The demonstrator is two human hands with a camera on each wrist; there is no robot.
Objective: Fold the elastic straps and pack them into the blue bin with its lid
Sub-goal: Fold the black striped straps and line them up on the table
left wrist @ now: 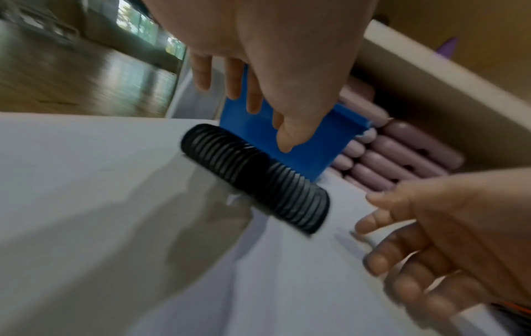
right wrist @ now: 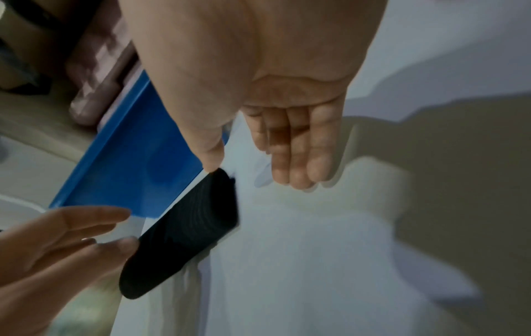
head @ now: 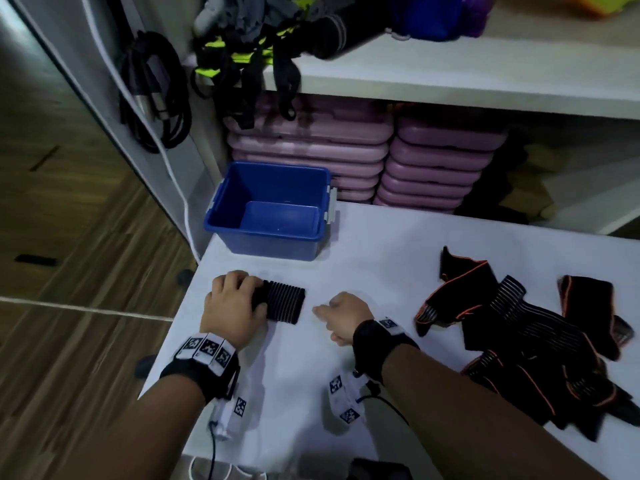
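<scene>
Folded strap (head: 282,305) — on white table (head: 381,258), blue bin (head: 270,209) at 12 o'clock; left hand (head: 230,306) fingers relaxed over its edge — right hand (head: 343,315) loosely spread, empty, at 3 o'clock.

Wood-plank floor (head: 69,188) at 9 o'clock; white shelving unit (head: 450,67) at 12, stacked pink plastic cases (head: 308,147) beneath; white tabletop (head: 381,258) centre; dim light.

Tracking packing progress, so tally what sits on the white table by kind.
Blue bin: 1
Folded strap: 1
Heap of unfolded straps: 1, its straps too tangled to count
Total: 3
</scene>
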